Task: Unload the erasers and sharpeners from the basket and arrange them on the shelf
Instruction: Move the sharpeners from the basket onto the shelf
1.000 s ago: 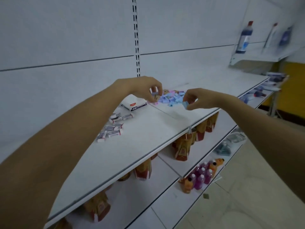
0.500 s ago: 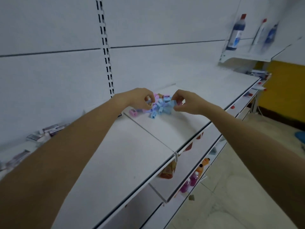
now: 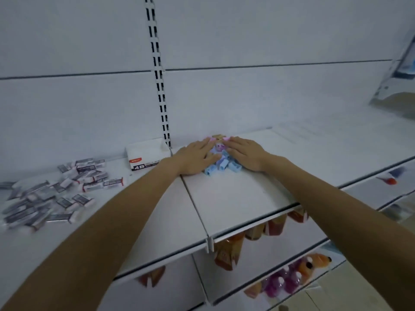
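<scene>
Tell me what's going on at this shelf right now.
A person is tidying stationery on the white shelf. Both hands lie flat with the fingers straight, the left hand and the right hand on either side of a small heap of blue and pink sharpeners, cupping it together near the back wall. A loose scatter of wrapped erasers lies further left, beside a white eraser box. No basket is in view.
</scene>
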Demonstrator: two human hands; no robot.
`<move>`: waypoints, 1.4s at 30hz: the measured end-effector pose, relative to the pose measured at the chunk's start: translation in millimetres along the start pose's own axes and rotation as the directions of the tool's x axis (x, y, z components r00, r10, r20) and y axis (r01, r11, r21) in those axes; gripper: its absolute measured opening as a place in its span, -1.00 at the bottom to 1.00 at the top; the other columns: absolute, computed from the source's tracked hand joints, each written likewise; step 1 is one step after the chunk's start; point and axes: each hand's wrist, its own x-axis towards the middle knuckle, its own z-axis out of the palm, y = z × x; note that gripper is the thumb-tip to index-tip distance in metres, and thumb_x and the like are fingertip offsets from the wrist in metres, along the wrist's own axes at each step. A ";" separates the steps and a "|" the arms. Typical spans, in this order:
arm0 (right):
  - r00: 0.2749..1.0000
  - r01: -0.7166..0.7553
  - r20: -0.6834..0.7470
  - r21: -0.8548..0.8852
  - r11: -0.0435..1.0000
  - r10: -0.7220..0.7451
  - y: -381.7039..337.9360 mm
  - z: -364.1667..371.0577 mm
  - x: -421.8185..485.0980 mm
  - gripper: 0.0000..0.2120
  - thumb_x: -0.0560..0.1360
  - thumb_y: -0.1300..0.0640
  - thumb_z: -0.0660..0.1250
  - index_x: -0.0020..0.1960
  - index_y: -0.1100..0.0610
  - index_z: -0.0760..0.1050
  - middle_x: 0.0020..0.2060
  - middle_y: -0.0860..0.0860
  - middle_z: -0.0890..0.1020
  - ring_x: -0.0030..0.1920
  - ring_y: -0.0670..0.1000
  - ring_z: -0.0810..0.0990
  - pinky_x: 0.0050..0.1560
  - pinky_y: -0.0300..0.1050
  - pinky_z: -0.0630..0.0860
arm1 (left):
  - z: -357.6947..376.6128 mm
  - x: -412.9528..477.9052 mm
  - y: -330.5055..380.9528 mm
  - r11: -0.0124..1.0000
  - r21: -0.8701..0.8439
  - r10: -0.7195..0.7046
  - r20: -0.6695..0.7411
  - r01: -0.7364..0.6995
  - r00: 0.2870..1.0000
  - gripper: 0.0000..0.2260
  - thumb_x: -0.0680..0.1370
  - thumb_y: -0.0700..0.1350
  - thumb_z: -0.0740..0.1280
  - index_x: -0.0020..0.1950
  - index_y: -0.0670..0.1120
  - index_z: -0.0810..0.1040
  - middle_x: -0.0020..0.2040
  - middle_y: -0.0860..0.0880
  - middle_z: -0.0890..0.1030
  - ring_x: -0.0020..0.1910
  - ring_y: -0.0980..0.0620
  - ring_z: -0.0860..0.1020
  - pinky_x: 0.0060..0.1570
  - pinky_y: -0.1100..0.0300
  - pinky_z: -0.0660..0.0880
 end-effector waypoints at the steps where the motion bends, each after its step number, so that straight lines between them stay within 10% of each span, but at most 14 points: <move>1: 1.000 -0.008 -0.015 -0.010 1.000 0.007 4.2 3.1 0.7 -0.57 0.63 0.00 -0.07 0.49 -0.01 0.08 0.50 0.01 0.09 0.49 -0.01 0.05 0.47 0.00 -0.02 | 2.6 -0.3 1.7 0.999 0.033 -0.030 0.002 0.030 1.000 -0.37 0.56 0.27 -0.07 0.52 0.02 -0.17 0.55 0.01 -0.13 0.52 -0.01 -0.06 0.49 0.00 -0.03; 14: 0.940 0.239 -0.265 0.055 0.970 -0.216 4.3 6.5 -15.1 -0.52 0.55 -0.19 -0.04 0.33 -0.04 0.40 0.36 -0.06 0.41 0.40 0.01 0.23 0.36 -0.12 0.00 | -9.2 -8.3 27.5 0.934 0.164 -0.325 0.015 0.318 0.946 -0.51 0.62 0.15 -0.20 0.52 0.05 -0.21 0.54 0.05 -0.18 0.52 0.00 -0.11 0.48 -0.07 -0.09; 23: 0.836 0.404 -0.439 0.086 0.911 -0.330 -19.0 -11.7 -19.1 -0.49 0.45 -0.15 0.05 0.06 0.17 0.59 0.01 0.11 0.64 0.07 0.14 0.56 0.12 -0.08 0.36 | -81.0 -59.6 28.5 0.970 0.091 -0.209 -0.151 0.224 0.966 -0.60 0.66 0.01 -0.07 0.43 -0.09 0.29 0.45 -0.11 0.30 0.43 -0.06 0.23 0.40 0.06 0.14; 31: 0.769 0.580 -0.366 0.057 0.813 -0.523 -159.4 -36.8 -20.6 -0.73 0.55 0.00 0.20 0.20 0.03 0.49 0.07 -0.02 0.57 0.05 -0.03 0.52 0.03 -0.15 0.40 | -134.8 -188.6 -29.8 0.823 0.530 -0.103 -0.218 0.206 0.970 -0.66 0.63 0.05 0.03 0.28 -0.01 0.45 0.29 0.00 0.49 0.28 -0.03 0.40 0.23 0.02 0.35; 42: 0.594 0.799 -0.215 0.043 0.600 -0.775 -406.8 -26.5 -51.9 -0.79 0.53 -0.01 0.21 0.08 0.03 0.52 -0.11 -0.10 0.58 -0.09 -0.04 0.55 -0.01 -0.05 0.49 | -189.8 -443.8 -119.0 0.731 0.518 -0.309 -0.329 0.444 0.893 -0.72 0.60 0.06 0.08 0.18 0.05 0.51 0.19 0.07 0.54 0.20 0.03 0.45 0.12 0.09 0.40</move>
